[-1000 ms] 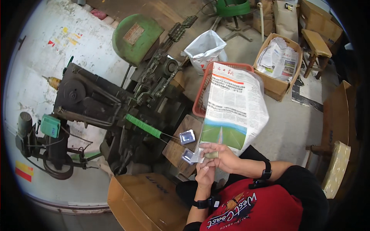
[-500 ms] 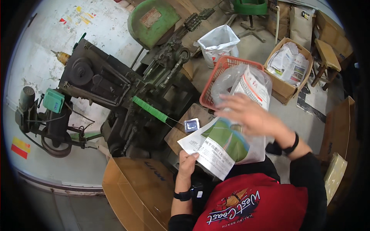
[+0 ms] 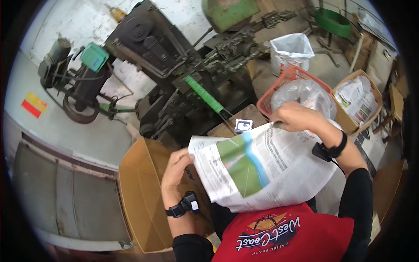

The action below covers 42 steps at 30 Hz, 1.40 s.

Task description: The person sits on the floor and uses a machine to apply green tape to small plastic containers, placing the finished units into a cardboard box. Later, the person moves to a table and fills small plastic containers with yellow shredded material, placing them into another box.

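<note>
A sheet of newspaper [image 3: 283,174] with a green and blue printed picture spreads across my lap, in front of a red apron [image 3: 283,238]. My left hand [image 3: 175,168] pinches its left edge. At the sheet's far edge, my right hand [image 3: 297,117] is closed on the paper, with the fingertips partly turned from view. Just beyond the paper, a small blue and white item [image 3: 243,125] rests on a wooden surface [image 3: 249,112]. Each wrist wears a black band.
A dark machine [image 3: 150,41] with a green wound rod [image 3: 204,94] stands ahead. Beyond my right hand are a red basket [image 3: 264,105] holding clear plastic, a white bag [image 3: 290,54] and a box [image 3: 379,98] of newspapers. An open cardboard box [image 3: 142,196] sits at my left.
My right hand has gone from open over the paper to closed on its far edge. My left hand has moved left, and the sheet is spread wider. The whole view has shifted.
</note>
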### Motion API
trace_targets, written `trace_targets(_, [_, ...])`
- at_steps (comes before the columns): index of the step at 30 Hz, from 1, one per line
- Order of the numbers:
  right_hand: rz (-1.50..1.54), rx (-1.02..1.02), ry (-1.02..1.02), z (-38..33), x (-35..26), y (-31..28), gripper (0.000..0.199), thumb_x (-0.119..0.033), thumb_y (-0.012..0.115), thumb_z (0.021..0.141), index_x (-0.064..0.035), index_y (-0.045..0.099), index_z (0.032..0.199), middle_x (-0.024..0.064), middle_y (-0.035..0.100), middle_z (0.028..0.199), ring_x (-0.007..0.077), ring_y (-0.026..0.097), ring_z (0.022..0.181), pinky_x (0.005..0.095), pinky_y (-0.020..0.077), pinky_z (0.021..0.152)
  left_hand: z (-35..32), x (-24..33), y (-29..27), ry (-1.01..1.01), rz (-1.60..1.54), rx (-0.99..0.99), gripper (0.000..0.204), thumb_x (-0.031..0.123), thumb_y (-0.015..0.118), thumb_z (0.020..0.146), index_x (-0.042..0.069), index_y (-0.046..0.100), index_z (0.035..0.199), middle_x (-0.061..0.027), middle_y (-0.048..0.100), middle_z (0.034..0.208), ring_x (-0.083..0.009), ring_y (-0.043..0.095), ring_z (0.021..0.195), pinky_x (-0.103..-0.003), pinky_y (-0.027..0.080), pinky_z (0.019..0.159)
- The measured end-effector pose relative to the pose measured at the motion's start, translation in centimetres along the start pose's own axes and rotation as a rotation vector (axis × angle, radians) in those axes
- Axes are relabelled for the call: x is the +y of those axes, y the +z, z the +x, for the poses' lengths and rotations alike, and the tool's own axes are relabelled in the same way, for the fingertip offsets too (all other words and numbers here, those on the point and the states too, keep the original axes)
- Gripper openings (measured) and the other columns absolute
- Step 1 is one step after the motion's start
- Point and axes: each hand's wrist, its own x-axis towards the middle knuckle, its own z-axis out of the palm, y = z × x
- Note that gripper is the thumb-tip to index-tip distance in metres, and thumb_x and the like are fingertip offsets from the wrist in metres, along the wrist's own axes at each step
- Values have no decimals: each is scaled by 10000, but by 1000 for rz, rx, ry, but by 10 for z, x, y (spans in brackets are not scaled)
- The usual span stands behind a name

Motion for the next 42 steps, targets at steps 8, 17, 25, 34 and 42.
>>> trace_targets(8, [-203, -9, -227, 34, -113, -71, 78, -14, 589, 637, -1, 589, 714, 177, 580, 633, 352, 594, 672, 436, 459, 582, -2, 89, 44, 640, 783, -24, 431, 164, 708, 738, -4, 571, 1111, -156, 601, 1103, -282, 557, 1077, -333, 431, 903])
trace_targets(17, [-471, 112, -280, 99, -167, -111, 94, 49, 590, 619, 5, 607, 700, 179, 571, 651, 350, 580, 697, 412, 462, 618, -30, 93, -46, 193, 756, 22, 149, 22, 655, 751, -23, 602, 883, -49, 581, 683, -109, 514, 631, -280, 439, 588])
trace_targets(25, [-539, 754, -661, 225, -272, -84, 124, 4, 590, 700, -33, 622, 814, 135, 602, 708, 317, 589, 684, 399, 466, 623, -145, 137, -192, 518, 1622, 1135, 207, 19, 598, 712, 52, 635, 914, -163, 611, 853, -307, 604, 761, -366, 477, 660])
trace_targets(34, [-84, 1080, -1069, 300, -328, 40, 263, -132, 598, 731, -94, 601, 991, 29, 625, 910, 181, 617, 857, 338, 465, 807, -319, 77, -136, 224, 2441, 1216, 286, 43, 627, 676, 72, 661, 959, -88, 575, 842, -254, 583, 786, -432, 457, 827])
trace_targets(42, [-227, 457, -899, 376, -347, 211, 344, -33, 555, 764, -88, 523, 1102, 29, 537, 1156, 211, 441, 1198, 492, 306, 1044, -311, -42, -142, -660, 1515, 419, 567, -57, 567, 652, -5, 416, 1196, -166, 557, 920, -333, 596, 822, -405, 488, 693])
